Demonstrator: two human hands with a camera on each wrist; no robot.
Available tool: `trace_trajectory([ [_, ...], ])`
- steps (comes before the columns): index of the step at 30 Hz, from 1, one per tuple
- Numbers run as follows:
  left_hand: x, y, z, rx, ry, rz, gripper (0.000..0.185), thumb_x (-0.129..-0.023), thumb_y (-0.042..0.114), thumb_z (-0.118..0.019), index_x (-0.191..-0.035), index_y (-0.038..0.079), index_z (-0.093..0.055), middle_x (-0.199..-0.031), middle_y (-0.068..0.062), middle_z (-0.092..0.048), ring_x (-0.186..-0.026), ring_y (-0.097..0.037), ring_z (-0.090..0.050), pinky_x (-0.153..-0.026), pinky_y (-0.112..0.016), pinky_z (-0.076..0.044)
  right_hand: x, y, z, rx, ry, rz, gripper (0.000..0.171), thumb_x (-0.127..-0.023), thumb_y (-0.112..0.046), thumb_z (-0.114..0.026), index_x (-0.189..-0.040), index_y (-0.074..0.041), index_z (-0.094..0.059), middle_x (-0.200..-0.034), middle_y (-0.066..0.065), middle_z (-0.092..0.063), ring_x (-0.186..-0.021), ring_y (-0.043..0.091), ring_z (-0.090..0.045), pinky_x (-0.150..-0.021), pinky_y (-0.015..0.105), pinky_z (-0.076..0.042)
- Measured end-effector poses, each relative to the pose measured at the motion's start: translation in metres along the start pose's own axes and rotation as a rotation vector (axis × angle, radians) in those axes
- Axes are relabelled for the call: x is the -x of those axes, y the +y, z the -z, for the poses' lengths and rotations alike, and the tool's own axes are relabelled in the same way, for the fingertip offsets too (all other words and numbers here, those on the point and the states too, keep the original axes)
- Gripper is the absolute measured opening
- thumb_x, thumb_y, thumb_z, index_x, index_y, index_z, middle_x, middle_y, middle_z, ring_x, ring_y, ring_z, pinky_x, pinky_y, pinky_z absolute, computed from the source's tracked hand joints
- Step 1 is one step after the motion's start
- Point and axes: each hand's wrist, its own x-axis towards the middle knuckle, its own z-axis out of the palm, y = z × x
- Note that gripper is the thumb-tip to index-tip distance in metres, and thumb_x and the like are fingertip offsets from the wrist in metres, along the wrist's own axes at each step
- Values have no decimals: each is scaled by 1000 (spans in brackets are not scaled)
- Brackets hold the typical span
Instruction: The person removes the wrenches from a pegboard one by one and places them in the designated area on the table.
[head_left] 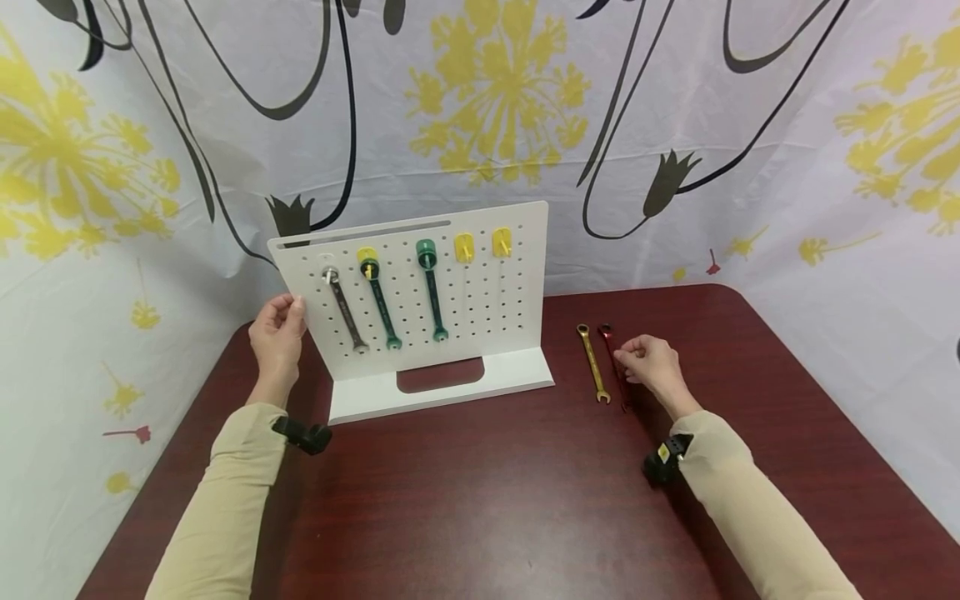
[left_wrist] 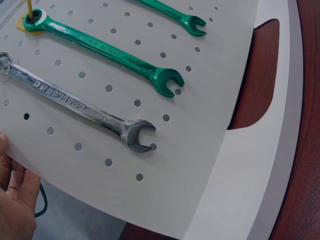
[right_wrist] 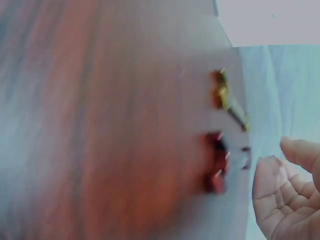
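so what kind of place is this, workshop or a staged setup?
Likely a staged tabletop setup, not a workshop: a dark red table, a floral cloth backdrop hung around it, and a small freestanding white pegboard holding three wrenches.

Flowered curtain hangs behind the dark-red table.

- Dark red wood-grain bench, rounded far corners, set against a flowered curtain backdrop.
- White pegboard stand resting on it left of centre, base plate flat on the surface, slot cut in the base showing the wood.
- Gold wrench flat on it, right of the stand.
- Red wrench just beside the gold one, roughly parallel.
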Motion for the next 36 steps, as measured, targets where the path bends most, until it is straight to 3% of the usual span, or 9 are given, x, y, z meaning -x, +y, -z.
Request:
trace_trajectory([
  [9, 1, 3, -1, -7, -3, -3, 12, -92, 29, -60, -100, 20, -59, -86, 11, -53, -77, -3, -49, -82, -20, -50, -4, -43, -22, -178, 48, 110, 24, -93, -18, -59, -106, 2, -60, -92, 24, -62, -76, 31, -68, -68, 42, -57],
  [15, 1, 3, -1, -3, 2, -7, 12, -92, 28, -60, -100, 19, -59, -86, 11, -53, -77, -3, -49, -78, -18, -48, -6, -74, -42, -363, 20, 190, 23, -90, -9, -62, -105, 8, -59, -87, 17, -63, -69, 15, -65, -66, 33, -57],
  [20, 0, 2, -1, 2, 2, 1, 13, -92, 29, -60, -101, 19, -59, -86, 11, -53, -77, -3, -48, -83, -23, -50, -5, -96, -62, -489, -26, 209, 22, -89, 0, -61, -106, 13, -57, -88, 19, -62, -69, 7, -63, -69, 28, -57],
  [26, 2, 3, -1, -6, 4, 7, 14, -92, 29, -60, -101, 19, -59, -86, 11, -52, -78, -4, -48, -88, -27, -50, -3, -116, -84, -536, -75, 221, 22, -89, -1, -61, -106, 11, -58, -91, 20, -62, -73, 8, -64, -70, 24, -56],
  [36, 2, 4, -2, 6, 6, 5, 13, -92, 28, -60, -101, 19, -59, -88, 11, -54, -80, -4, -50, -91, -28, -50, -5, -149, -113, -499, -114, 247, 24, -88, -4, -63, -110, 7, -60, -100, 20, -63, -82, 10, -61, -78, 25, -54],
])
